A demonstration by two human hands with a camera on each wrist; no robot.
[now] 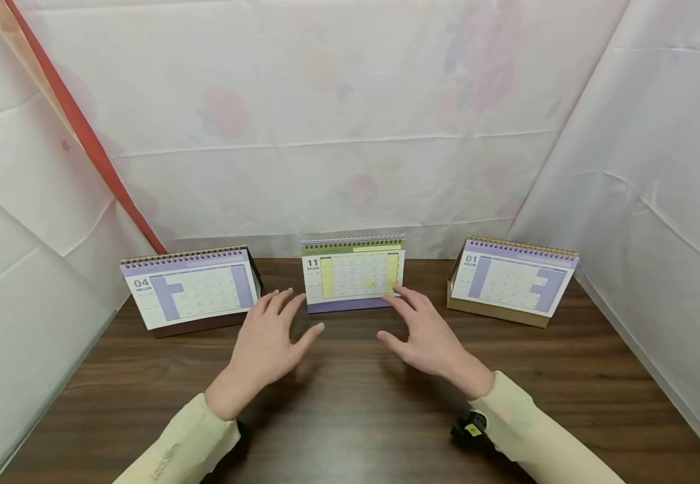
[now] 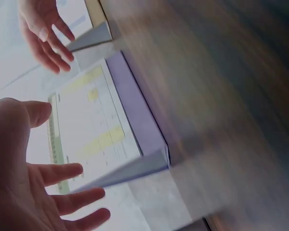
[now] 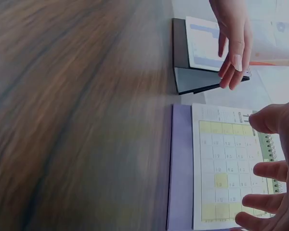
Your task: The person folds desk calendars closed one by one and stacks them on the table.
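A desk calendar (image 1: 356, 275) showing 11, with a green header and purple base, stands upright at the back middle of the table. My left hand (image 1: 271, 339) hovers in front of its left side, fingers spread and apart from it in the left wrist view. Near the calendar's right side is my right hand (image 1: 428, 336), its fingers loosely spread and holding nothing. In the right wrist view the right fingers overlap the page of the calendar (image 3: 221, 163); whether they touch it I cannot tell.
To the left stands a purple-headed desk calendar (image 1: 195, 289) showing 04 on a dark base. Another calendar (image 1: 513, 279) showing 01, on a tan base, stands at the right. White cloth (image 1: 326, 134) hangs behind the wooden table (image 1: 350, 417).
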